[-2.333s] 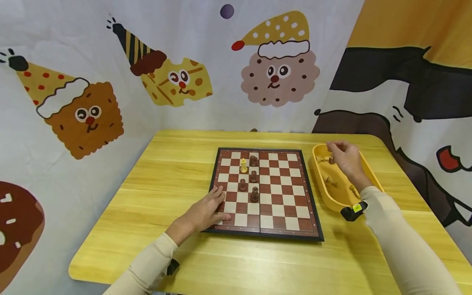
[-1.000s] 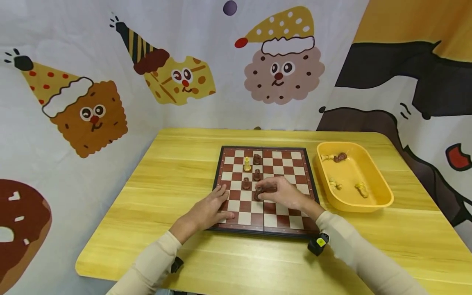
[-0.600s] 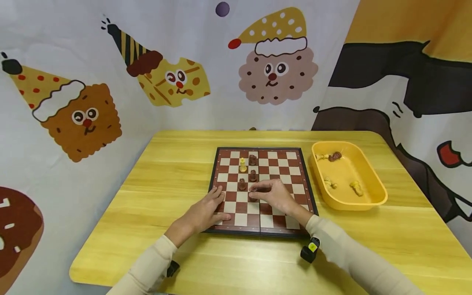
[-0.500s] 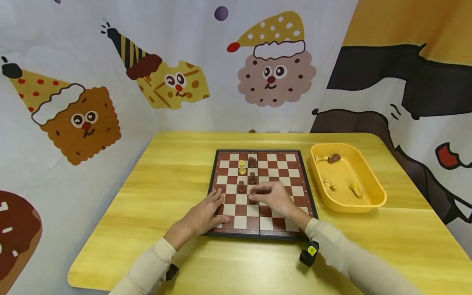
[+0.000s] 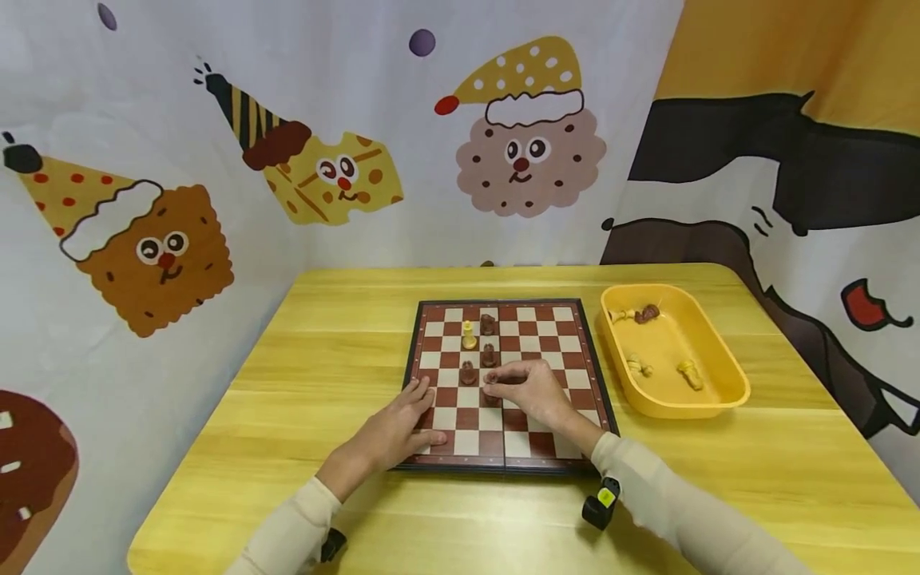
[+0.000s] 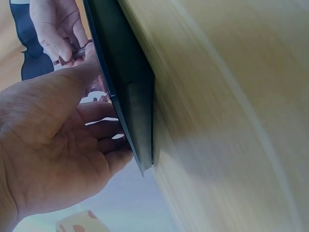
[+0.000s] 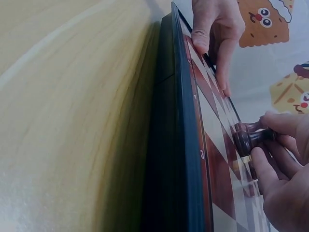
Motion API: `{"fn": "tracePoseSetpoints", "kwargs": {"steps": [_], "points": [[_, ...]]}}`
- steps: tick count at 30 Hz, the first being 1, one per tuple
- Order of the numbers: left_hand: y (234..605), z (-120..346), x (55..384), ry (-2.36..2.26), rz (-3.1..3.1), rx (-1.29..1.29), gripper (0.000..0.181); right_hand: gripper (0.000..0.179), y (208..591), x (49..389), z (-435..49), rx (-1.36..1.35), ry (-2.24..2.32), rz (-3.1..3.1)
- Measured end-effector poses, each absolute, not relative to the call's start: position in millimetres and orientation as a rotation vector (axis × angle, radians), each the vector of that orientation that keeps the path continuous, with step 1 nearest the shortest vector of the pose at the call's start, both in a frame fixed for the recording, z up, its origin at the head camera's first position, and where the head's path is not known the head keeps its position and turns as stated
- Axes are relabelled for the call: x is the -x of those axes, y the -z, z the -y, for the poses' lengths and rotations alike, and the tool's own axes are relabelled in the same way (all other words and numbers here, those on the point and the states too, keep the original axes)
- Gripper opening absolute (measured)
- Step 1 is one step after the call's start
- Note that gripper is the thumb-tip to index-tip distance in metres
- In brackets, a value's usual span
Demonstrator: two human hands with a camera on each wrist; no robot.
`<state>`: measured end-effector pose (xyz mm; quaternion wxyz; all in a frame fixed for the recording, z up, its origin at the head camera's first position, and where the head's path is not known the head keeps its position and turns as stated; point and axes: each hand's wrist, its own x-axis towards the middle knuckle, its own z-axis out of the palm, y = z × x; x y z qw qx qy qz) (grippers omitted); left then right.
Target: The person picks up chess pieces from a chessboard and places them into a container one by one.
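Observation:
A brown and cream chessboard (image 5: 553, 418) lies on the table. My right hand (image 5: 537, 393) pinches the upper part of a dark brown chess piece (image 7: 245, 141) near the board's middle, its base upright at the board surface. Fingers partly hide its top. My left hand (image 5: 384, 435) rests on the board's left edge with fingers spread, thumb on the front left squares. Just beyond the pinched piece stand two brown pieces, the left one (image 5: 468, 373) and the right one (image 5: 489, 356). Farther back are a yellow chess piece (image 5: 469, 337) and a brown knight-like piece (image 5: 488, 323).
Right of the board stands a yellow plastic tray (image 5: 676, 409). Inside lie several yellow pieces, one being a yellow chess piece (image 5: 690, 374), and a brown piece (image 5: 647, 313). A cartoon-printed curtain (image 5: 359, 247) hangs behind the wooden table (image 5: 345, 311).
My right hand has come from above the tray to the board and taken hold of the nearest brown piece. A brown piece now lies in the tray. The left hand stays put.

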<state>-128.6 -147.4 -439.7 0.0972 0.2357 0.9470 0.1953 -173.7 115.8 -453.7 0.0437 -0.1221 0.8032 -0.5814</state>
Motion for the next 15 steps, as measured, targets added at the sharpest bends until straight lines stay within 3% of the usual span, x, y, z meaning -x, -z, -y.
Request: {"fn": "tracePoseSetpoints", "kwargs": {"steps": [15], "points": [[441, 148, 126, -0.566, -2.813, -0.717, 0.078, 0.020, 418, 176, -136, 0.332, 1.844, -2.528]]}}
